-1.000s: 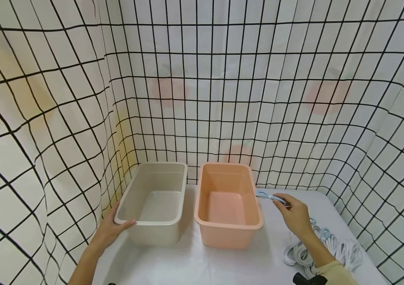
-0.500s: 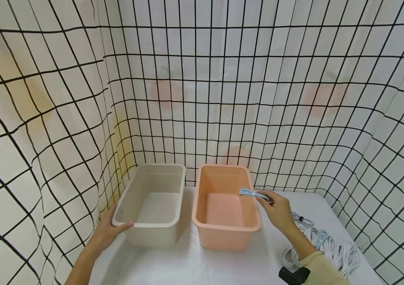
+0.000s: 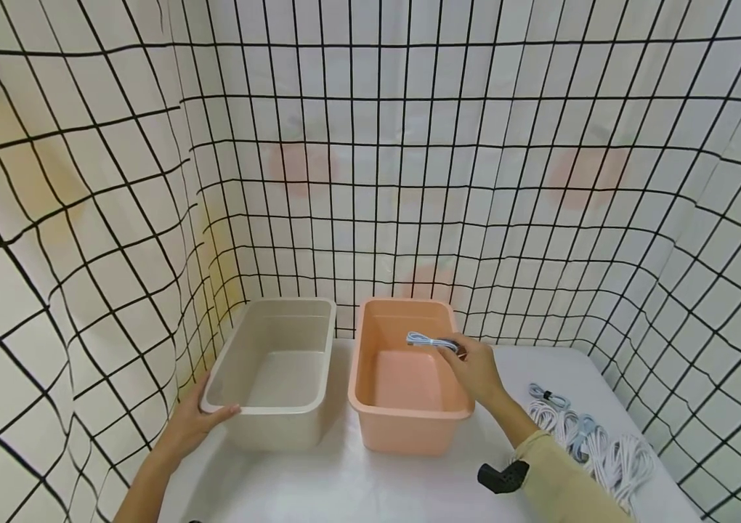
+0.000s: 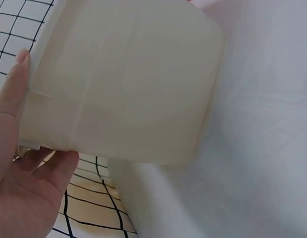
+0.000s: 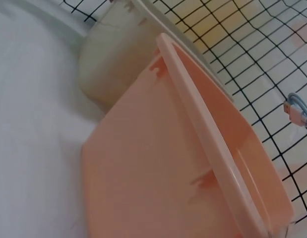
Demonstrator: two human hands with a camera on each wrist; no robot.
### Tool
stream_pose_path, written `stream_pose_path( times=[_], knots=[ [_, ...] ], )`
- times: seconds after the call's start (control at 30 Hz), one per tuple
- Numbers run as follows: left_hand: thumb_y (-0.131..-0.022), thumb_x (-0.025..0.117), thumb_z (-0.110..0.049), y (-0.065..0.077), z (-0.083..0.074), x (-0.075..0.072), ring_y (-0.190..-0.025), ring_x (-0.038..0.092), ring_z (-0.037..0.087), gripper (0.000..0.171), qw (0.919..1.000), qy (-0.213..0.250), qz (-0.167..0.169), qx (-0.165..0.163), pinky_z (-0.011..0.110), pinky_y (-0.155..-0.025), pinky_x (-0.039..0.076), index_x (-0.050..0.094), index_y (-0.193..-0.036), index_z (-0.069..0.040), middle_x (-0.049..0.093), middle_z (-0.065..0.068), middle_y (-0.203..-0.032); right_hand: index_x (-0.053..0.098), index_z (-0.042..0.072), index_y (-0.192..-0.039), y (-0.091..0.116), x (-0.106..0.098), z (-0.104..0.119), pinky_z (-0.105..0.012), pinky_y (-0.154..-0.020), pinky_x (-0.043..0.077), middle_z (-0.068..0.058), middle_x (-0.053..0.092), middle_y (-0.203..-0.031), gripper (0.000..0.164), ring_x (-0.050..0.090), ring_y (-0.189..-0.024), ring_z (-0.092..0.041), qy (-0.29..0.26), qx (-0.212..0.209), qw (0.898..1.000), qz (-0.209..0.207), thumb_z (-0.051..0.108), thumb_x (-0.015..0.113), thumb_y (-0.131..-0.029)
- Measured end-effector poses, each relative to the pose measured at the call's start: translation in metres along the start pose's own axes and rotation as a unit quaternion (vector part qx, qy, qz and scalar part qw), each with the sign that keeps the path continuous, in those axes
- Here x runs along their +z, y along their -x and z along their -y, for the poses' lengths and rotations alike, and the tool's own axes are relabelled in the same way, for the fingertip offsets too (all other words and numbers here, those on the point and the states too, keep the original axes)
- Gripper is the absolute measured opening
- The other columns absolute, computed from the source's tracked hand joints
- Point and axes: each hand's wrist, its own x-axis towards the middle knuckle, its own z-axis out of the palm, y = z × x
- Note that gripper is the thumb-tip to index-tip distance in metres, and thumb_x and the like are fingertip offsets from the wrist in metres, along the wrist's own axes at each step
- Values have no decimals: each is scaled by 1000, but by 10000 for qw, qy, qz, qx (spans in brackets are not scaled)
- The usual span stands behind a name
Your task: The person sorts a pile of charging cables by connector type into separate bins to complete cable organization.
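In the head view my right hand (image 3: 478, 372) pinches a coiled light-blue USB cable (image 3: 426, 341) over the inside of the peach bin (image 3: 410, 434). The coil points left, above the bin's floor. At the edge of the right wrist view, the cable's plug end (image 5: 294, 114) shows, while the hand is mostly out of sight. My left hand (image 3: 186, 427) grips the near left corner of the cream bin (image 3: 279, 432). Its thumb lies on the rim and the fingers curl below it, as the left wrist view shows on the bin wall (image 4: 128, 84).
Several coiled white and blue cables (image 3: 596, 454) lie at the right of the white table (image 3: 370, 487). One blue coil (image 3: 548, 396) lies just behind them. Black netting (image 3: 410, 181) over white cloth encloses the back and both sides.
My right hand has carried the blue cable leftward, from beside the peach bin's right rim to over its inside. The left hand stays on the cream bin.
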Motion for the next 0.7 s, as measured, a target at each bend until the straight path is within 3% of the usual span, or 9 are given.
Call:
stream_pose_path(
  times=[0.33,0.7],
  knots=[
    [-94,79,-34,2,1,0,-126,51,47,102,10000,53,-46,51,58,-100,44,13,-164,-1,46,32,-145,77,6,-107,-18,29,13,-30,-63,55,1,70,-84,12,62,-70,-14,-196,-173,9995,180,7,77,-94],
    [-93,80,-35,0,0,1,-128,51,47,105,9999,104,-34,48,59,-102,43,10,-165,-3,45,32,-147,76,3,-114,-38,41,14,-27,-55,45,-2,70,-84,19,55,-64,-15,-395,-130,9979,497,13,74,-98]
  ],
)
